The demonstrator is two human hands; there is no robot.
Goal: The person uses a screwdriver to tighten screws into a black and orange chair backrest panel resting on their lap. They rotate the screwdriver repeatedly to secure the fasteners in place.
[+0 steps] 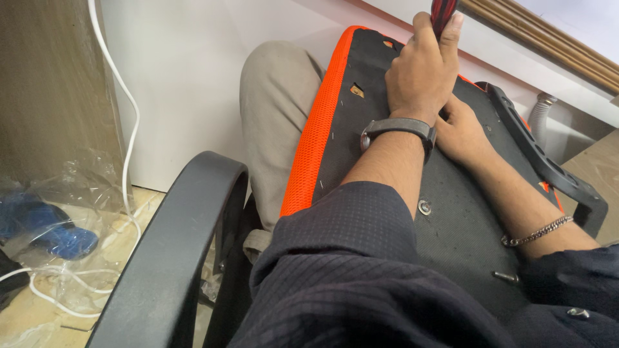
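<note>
A red-and-black screwdriver handle (443, 14) is gripped by the clenched fingers of the left hand (419, 71), while the right hand (461, 132), fingers hidden, is pressed on the upturned chair seat (464, 225)

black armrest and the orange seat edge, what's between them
In the head view, a knee in beige trousers fills the gap between the black armrest and the orange seat edge; a dark sleeve covers the lower part.

Hands (438, 96) on seat underside (387, 161) (lap-held, seemingly), armrest (187, 238) left
</note>
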